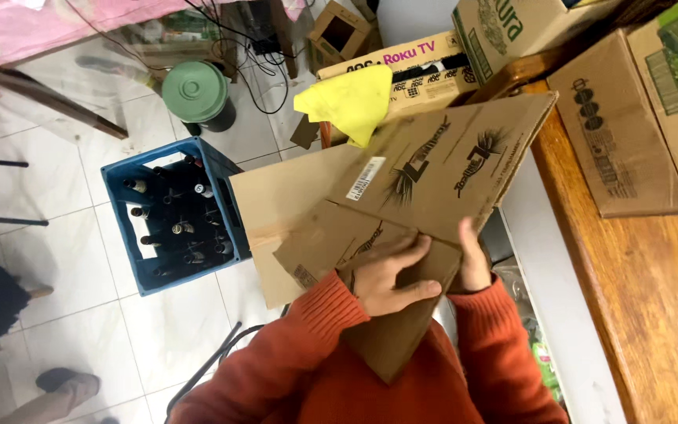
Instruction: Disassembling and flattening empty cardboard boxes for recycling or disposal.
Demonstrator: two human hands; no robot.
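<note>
Both hands clamp a flattened brown cardboard box (402, 212), held up just right of the blue plastic bottle crate (123, 228): left hand (390, 275) spread across its flap, right hand (472, 263) gripping its edge.

Flattened brown cardboard box (402, 212), held up in the air in front of the chest, over the white tiled floor. Large, with several flaps opened out and creased; dark printed graphics and a small white label on the upper panel. Upper panel tilted, its far corner pointing up and to the right, reaching just over the edge of the wooden bench (629, 275). One lower flap folded down and pointing toward the orange sweater. Plain unprinted panel spreading away from the wooden bench. Pressed from above by the left hand (386, 276), gripped on the bench side by the right hand (471, 263).
</note>
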